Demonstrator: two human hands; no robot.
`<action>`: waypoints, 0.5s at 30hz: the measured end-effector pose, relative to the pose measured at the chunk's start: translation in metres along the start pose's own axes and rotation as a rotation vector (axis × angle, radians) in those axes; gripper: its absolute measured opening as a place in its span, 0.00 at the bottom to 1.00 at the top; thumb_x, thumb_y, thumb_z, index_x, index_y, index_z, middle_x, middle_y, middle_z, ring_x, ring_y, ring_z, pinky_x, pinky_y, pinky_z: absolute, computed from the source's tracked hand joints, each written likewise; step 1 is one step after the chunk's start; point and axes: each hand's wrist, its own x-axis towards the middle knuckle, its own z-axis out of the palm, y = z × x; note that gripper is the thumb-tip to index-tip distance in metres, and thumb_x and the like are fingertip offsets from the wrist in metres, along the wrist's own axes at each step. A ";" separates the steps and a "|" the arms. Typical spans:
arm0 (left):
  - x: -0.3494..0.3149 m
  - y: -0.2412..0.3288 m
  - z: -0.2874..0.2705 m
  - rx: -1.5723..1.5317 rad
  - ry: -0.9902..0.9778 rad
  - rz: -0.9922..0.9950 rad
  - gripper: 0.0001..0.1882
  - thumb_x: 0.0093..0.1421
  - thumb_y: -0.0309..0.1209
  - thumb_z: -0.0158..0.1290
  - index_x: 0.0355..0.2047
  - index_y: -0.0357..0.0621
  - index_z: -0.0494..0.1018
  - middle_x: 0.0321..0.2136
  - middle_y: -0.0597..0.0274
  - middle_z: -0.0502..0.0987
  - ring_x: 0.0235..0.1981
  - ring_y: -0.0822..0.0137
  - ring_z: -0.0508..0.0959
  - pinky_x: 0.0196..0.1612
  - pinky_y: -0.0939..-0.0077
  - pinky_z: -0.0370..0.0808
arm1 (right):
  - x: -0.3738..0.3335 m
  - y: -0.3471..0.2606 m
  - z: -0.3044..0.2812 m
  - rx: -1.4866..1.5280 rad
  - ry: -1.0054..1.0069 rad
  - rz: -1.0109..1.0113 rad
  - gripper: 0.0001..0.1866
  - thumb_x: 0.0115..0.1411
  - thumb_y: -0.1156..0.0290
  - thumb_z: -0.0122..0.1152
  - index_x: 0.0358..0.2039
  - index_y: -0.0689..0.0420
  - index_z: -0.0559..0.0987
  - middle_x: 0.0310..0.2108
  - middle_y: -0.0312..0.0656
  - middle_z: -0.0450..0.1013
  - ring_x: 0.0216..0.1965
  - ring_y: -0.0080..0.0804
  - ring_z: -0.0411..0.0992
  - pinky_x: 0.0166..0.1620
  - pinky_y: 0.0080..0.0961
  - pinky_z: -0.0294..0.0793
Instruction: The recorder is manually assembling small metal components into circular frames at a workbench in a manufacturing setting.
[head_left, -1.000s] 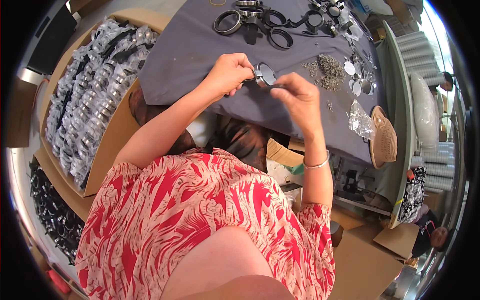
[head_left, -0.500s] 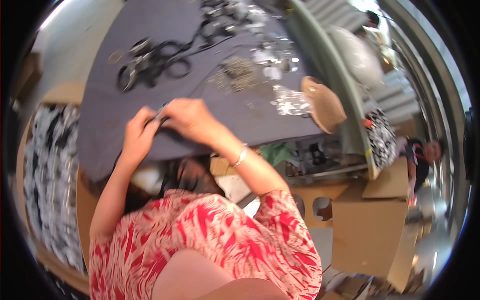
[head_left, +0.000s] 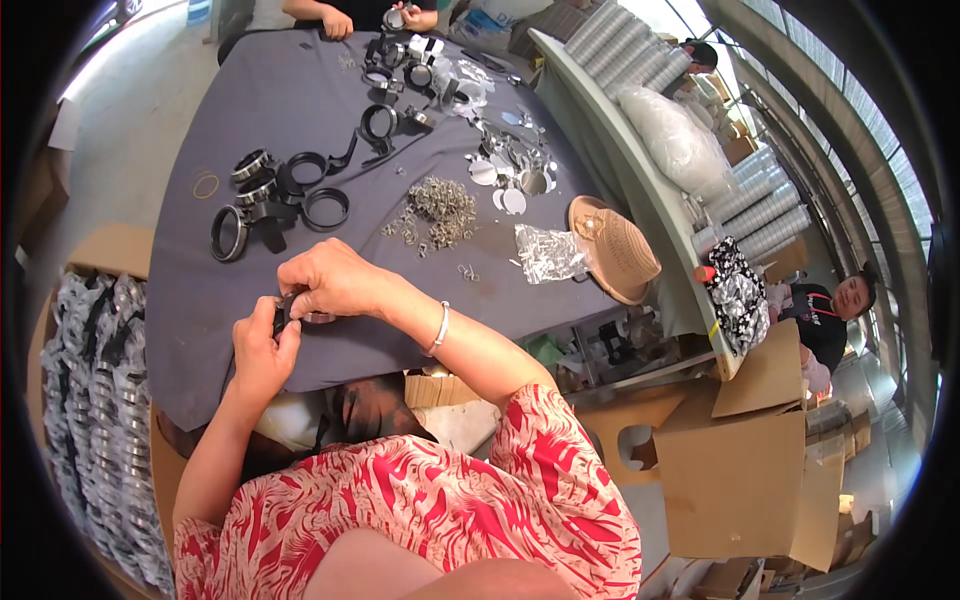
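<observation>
My left hand (head_left: 262, 348) and my right hand (head_left: 338, 282) meet over the near left part of the table. Both pinch a small black plastic part (head_left: 283, 314), mostly hidden by my fingers, so its exact kind does not show. Just beyond my hands lie several black ring-shaped frames with bracket arms (head_left: 290, 192), some with silver rims. To the right of these is a heap of small metal clips (head_left: 442, 208), with a few loose ones nearer to me.
Shiny round discs (head_left: 512, 165) and more black rings (head_left: 378, 122) spread toward the far end. A clear bag of small silver pieces (head_left: 548, 254) touches a straw hat (head_left: 615, 250) at right. Wrapped parts fill a carton (head_left: 100, 400) at left. A co-worker's hand (head_left: 337, 22) rests at the far edge.
My head view has tilted up, so the table lies lower in the picture and a co-worker's hands now show at the far edge. Both my hands stay together on the black part.
</observation>
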 end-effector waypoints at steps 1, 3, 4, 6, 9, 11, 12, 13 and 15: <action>0.001 0.000 0.000 0.015 0.013 -0.002 0.10 0.47 0.23 0.52 0.30 0.37 0.65 0.15 0.50 0.69 0.17 0.48 0.72 0.20 0.61 0.66 | 0.003 0.001 0.004 -0.034 0.006 -0.020 0.10 0.38 0.72 0.64 0.21 0.59 0.72 0.19 0.42 0.70 0.22 0.42 0.71 0.25 0.33 0.68; -0.002 -0.003 0.001 0.074 0.100 0.019 0.09 0.48 0.25 0.52 0.30 0.39 0.65 0.16 0.48 0.70 0.19 0.47 0.73 0.21 0.60 0.67 | -0.001 0.012 0.017 -0.128 0.112 -0.111 0.10 0.39 0.72 0.64 0.21 0.59 0.72 0.20 0.43 0.70 0.24 0.42 0.71 0.26 0.33 0.68; -0.002 -0.003 0.003 0.072 0.117 -0.006 0.09 0.49 0.27 0.52 0.30 0.40 0.66 0.17 0.48 0.71 0.21 0.46 0.74 0.22 0.59 0.68 | -0.003 0.013 0.025 -0.219 0.234 -0.183 0.10 0.39 0.72 0.63 0.22 0.59 0.72 0.21 0.44 0.70 0.25 0.43 0.71 0.27 0.34 0.69; -0.001 0.001 0.008 0.090 0.111 0.070 0.11 0.48 0.29 0.54 0.30 0.41 0.66 0.16 0.49 0.71 0.20 0.47 0.74 0.20 0.59 0.67 | -0.018 0.008 0.024 -0.242 0.279 -0.120 0.10 0.41 0.72 0.63 0.23 0.59 0.72 0.22 0.44 0.69 0.26 0.43 0.71 0.28 0.33 0.69; 0.001 -0.001 0.010 0.069 0.053 0.090 0.11 0.45 0.27 0.54 0.29 0.40 0.65 0.14 0.50 0.70 0.17 0.48 0.72 0.19 0.59 0.67 | -0.026 0.008 0.022 -0.165 0.316 -0.173 0.09 0.42 0.77 0.64 0.24 0.60 0.73 0.20 0.41 0.69 0.22 0.31 0.70 0.25 0.24 0.69; -0.001 -0.004 0.007 0.096 0.067 0.103 0.12 0.45 0.27 0.54 0.29 0.39 0.65 0.14 0.50 0.70 0.16 0.48 0.72 0.19 0.59 0.67 | -0.020 0.006 0.018 0.141 0.153 0.072 0.08 0.44 0.80 0.64 0.24 0.62 0.73 0.20 0.39 0.69 0.19 0.23 0.68 0.22 0.20 0.68; -0.002 -0.005 0.008 0.121 0.087 0.130 0.12 0.45 0.27 0.54 0.29 0.39 0.65 0.13 0.51 0.70 0.16 0.48 0.72 0.19 0.58 0.67 | -0.018 0.006 0.016 0.150 0.129 0.069 0.08 0.45 0.81 0.63 0.25 0.62 0.72 0.19 0.37 0.68 0.18 0.18 0.67 0.21 0.17 0.66; -0.003 -0.004 0.008 0.148 0.069 0.118 0.12 0.46 0.28 0.55 0.30 0.39 0.65 0.15 0.50 0.71 0.17 0.48 0.73 0.20 0.58 0.67 | -0.020 0.007 0.019 0.135 0.160 0.054 0.08 0.44 0.79 0.63 0.25 0.62 0.72 0.20 0.39 0.69 0.18 0.23 0.69 0.21 0.21 0.67; -0.002 -0.001 0.005 0.153 0.042 0.103 0.12 0.47 0.28 0.55 0.31 0.39 0.66 0.17 0.49 0.72 0.19 0.48 0.73 0.21 0.58 0.68 | -0.024 0.013 0.027 -0.052 0.297 -0.115 0.09 0.44 0.78 0.62 0.26 0.61 0.72 0.22 0.41 0.71 0.21 0.29 0.71 0.24 0.23 0.68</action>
